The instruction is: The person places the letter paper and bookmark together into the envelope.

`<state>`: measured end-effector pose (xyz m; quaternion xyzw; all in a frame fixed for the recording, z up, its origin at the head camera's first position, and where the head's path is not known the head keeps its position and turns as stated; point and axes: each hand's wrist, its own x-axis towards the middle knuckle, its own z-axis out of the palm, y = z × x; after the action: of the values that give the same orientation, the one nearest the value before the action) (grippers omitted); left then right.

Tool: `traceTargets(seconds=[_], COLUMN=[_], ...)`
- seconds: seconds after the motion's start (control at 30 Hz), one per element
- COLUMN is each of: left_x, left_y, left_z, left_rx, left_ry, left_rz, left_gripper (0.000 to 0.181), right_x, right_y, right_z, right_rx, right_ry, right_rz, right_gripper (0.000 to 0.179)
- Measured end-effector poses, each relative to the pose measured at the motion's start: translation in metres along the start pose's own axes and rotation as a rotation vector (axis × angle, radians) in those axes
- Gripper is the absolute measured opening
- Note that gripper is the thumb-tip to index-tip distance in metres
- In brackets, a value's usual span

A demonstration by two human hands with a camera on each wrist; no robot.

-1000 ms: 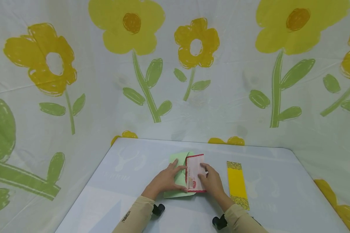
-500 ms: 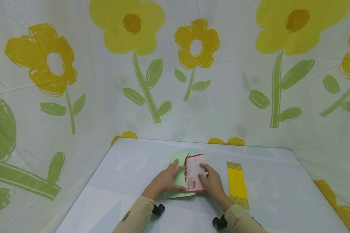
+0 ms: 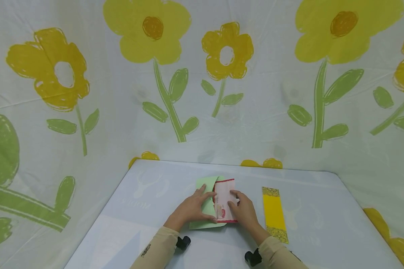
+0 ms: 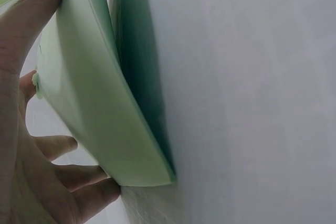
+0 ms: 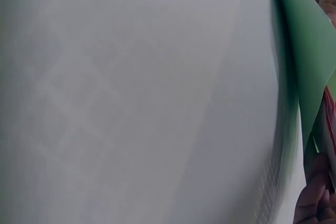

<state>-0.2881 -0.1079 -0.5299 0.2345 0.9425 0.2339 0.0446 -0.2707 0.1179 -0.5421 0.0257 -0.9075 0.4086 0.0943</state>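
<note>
A pale green envelope (image 3: pixel 207 208) lies near the middle of the table, its mouth gaping toward the right. My left hand (image 3: pixel 192 206) grips it, with the thumb near the lower corner and the fingers spread over its top. In the left wrist view the envelope (image 4: pixel 100 93) bows between thumb and fingers. A whitish paper card (image 3: pixel 225 198) with red borders sits partly inside the mouth; its left part is hidden. My right hand (image 3: pixel 245 211) pinches this card's right edge. The right wrist view catches only the right hand's fingertips (image 5: pixel 317 184) beside the green flap (image 5: pixel 310 51).
A yellow paper strip (image 3: pixel 274 213) with patterned gold ends lies to the right of my right hand. The pale table (image 3: pixel 148 209) ends at a flower-printed curtain (image 3: pixel 222 138) behind and at both sides.
The card has shifted very slightly left, toward the envelope, with my right hand. My left hand and the envelope hold nearly still.
</note>
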Motion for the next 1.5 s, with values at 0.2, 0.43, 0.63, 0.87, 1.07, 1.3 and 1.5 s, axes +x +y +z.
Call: traceTargets(seconds=[0.2,0.43,0.63,0.87,1.07,1.3,1.5], left_x=[0.0021,0.0031,0.0016,0.0005,0.0004,0.0004,0.0000], left_y=[-0.0004,-0.0005,-0.0014,-0.0035,-0.0046,-0.0037,-0.0020], left_z=[0.0019,0.0031,0.0027,0.0026,0.0036,0.0037,0.0027], left_rx=[0.009,0.019,0.020,0.006,0.010,0.011,0.016], left_ry=[-0.001,-0.010,-0.007,-0.003,-0.001,0.005,0.004], left_rz=[-0.007,-0.021,-0.018,-0.022,-0.022,-0.014,-0.013], left_gripper=[0.097,0.099,0.097,0.096,0.097,0.097,0.097], right_x=[-0.0003,0.0002,0.0008,0.0014,0.0013,0.0022,0.0030], right_y=[0.0009,-0.0012,-0.0022,-0.0037,-0.0037,-0.0049,-0.0069], right_z=[0.0006,0.0021,0.0021,0.0011,0.0022,0.0062,0.0081], right_rx=[0.000,0.004,0.019,0.030,0.036,0.025,0.031], right_ry=[0.008,0.003,0.011,0.013,0.007,0.000,0.007], right_rz=[-0.034,-0.004,0.003,0.030,0.027,0.018,-0.018], right_gripper=[0.041,0.043,0.044,0.042,0.042,0.042,0.042])
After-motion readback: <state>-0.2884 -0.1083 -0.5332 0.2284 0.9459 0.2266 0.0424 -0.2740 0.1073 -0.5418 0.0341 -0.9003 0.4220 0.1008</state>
